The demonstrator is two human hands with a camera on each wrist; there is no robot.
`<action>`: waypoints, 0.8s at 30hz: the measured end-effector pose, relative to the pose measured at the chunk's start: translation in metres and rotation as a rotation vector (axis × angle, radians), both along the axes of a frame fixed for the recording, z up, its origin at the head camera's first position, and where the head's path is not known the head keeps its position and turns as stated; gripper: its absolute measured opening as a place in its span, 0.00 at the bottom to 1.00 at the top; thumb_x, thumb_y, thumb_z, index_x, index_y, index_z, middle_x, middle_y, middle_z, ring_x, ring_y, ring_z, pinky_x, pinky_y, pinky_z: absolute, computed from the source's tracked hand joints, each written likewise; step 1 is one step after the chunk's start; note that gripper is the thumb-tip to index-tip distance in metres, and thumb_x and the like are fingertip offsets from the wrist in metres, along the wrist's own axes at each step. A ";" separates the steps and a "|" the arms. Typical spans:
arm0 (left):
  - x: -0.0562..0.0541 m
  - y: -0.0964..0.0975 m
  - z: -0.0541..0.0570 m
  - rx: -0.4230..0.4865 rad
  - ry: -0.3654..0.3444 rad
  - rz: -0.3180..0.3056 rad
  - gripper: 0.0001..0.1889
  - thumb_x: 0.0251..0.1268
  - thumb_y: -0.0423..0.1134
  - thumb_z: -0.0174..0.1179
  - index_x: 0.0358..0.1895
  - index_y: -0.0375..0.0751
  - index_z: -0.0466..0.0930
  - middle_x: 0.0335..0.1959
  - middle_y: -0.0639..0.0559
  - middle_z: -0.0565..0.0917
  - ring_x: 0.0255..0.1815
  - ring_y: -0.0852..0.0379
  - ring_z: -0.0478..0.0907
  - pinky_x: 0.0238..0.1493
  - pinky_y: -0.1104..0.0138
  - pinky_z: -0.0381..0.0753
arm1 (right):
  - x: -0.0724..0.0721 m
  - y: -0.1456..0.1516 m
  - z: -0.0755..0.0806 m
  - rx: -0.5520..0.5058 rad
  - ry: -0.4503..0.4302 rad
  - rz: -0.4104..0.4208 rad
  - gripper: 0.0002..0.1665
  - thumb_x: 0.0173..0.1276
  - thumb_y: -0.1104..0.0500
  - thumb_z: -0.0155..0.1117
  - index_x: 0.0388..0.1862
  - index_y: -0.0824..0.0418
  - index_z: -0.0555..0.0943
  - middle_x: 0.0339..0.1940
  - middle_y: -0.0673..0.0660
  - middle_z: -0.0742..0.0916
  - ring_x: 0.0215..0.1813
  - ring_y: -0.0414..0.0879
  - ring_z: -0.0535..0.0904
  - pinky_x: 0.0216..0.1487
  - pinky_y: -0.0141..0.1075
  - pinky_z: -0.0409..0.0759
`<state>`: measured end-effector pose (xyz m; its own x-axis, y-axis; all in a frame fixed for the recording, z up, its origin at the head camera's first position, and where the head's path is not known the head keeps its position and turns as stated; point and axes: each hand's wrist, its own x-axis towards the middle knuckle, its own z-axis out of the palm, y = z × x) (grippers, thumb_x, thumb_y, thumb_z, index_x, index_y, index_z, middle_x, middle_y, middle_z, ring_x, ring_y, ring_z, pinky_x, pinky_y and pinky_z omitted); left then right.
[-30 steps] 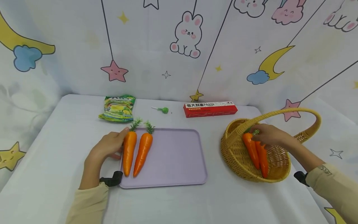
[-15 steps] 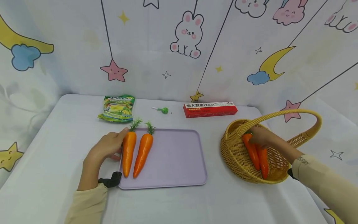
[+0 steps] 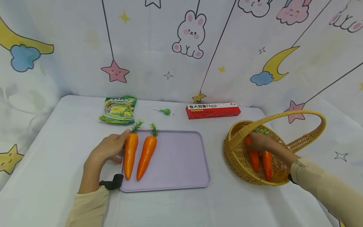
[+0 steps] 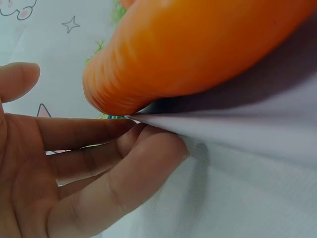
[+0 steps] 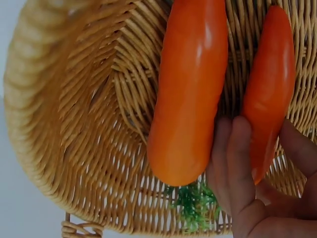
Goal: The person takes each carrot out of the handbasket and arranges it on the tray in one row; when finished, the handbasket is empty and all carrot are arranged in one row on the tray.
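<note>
Two orange carrots, the left carrot [image 3: 130, 157] and the right carrot [image 3: 146, 156], lie on a pale purple tray [image 3: 181, 157], green tops over its far edge. At the tray's left edge rests my left hand [image 3: 110, 146]; in the left wrist view, its fingers [image 4: 119, 193] touch the rim beside a carrot [image 4: 198, 49], thumb raised away. My right hand [image 3: 259, 142] reaches inside a wicker basket [image 3: 236, 157] holding two more carrots. In the right wrist view, fingers and thumb straddle and grip one carrot [image 5: 272, 74]; the other carrot [image 5: 188, 99] lies alongside.
Behind the tray lie a green snack bag [image 3: 119, 110], a green lollipop [image 3: 166, 111] and a red pasta box [image 3: 213, 111]. The basket's tall handle [image 3: 283, 114] arches close over my right forearm. A patterned cloth [image 3: 153, 41] hangs behind the table.
My right hand has gone deeper into the basket and slightly left, onto the left carrot there, which has shifted. The tray's right carrot has moved a little right. My left hand stays put.
</note>
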<state>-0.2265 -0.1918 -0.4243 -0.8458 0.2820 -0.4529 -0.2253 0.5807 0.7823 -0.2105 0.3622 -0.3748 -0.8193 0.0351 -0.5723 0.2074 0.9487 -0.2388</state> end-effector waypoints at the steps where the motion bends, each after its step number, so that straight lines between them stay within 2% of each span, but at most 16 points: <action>1: 0.000 0.000 0.000 0.001 0.001 -0.001 0.44 0.81 0.65 0.32 0.64 0.17 0.66 0.48 0.30 0.80 0.44 0.41 0.83 0.37 0.54 0.90 | 0.001 0.000 -0.001 -0.002 0.001 -0.002 0.43 0.68 0.68 0.65 0.74 0.79 0.53 0.45 0.75 0.78 0.29 0.53 0.82 0.27 0.42 0.87; 5: 0.001 0.001 0.002 0.004 0.005 -0.005 0.44 0.81 0.65 0.32 0.64 0.17 0.65 0.48 0.30 0.80 0.43 0.41 0.84 0.37 0.54 0.90 | 0.005 0.002 -0.001 0.000 0.027 0.018 0.44 0.68 0.68 0.65 0.75 0.78 0.53 0.41 0.72 0.79 0.26 0.52 0.80 0.25 0.42 0.86; 11: 0.000 0.000 0.002 0.011 0.014 -0.002 0.44 0.82 0.64 0.32 0.65 0.16 0.66 0.47 0.30 0.80 0.44 0.41 0.83 0.36 0.55 0.90 | 0.009 0.001 0.014 -0.026 0.059 0.021 0.43 0.64 0.68 0.64 0.74 0.77 0.56 0.45 0.72 0.78 0.26 0.50 0.79 0.25 0.41 0.84; 14: 0.000 -0.001 0.002 0.012 0.021 0.001 0.44 0.82 0.64 0.32 0.65 0.16 0.65 0.47 0.30 0.80 0.45 0.40 0.82 0.35 0.55 0.90 | 0.012 0.000 0.024 -0.062 0.066 0.009 0.42 0.64 0.67 0.65 0.73 0.73 0.59 0.45 0.70 0.77 0.31 0.51 0.79 0.28 0.42 0.85; 19: 0.001 -0.001 0.001 0.009 0.022 0.001 0.45 0.82 0.64 0.32 0.65 0.16 0.65 0.46 0.30 0.80 0.44 0.41 0.82 0.35 0.55 0.90 | 0.020 -0.002 0.041 -0.139 0.043 -0.048 0.37 0.68 0.64 0.64 0.73 0.68 0.61 0.54 0.73 0.73 0.45 0.59 0.78 0.37 0.45 0.88; 24: 0.002 0.001 0.001 0.010 0.022 0.000 0.44 0.82 0.64 0.32 0.64 0.16 0.66 0.45 0.31 0.80 0.43 0.41 0.82 0.36 0.55 0.90 | 0.035 -0.004 0.060 -0.190 0.060 -0.052 0.37 0.70 0.61 0.65 0.75 0.64 0.62 0.58 0.72 0.72 0.49 0.58 0.76 0.42 0.46 0.88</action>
<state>-0.2250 -0.1907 -0.4234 -0.8554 0.2869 -0.4313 -0.2078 0.5727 0.7930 -0.1759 0.3578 -0.3146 -0.8517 -0.0252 -0.5234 0.2355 0.8738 -0.4254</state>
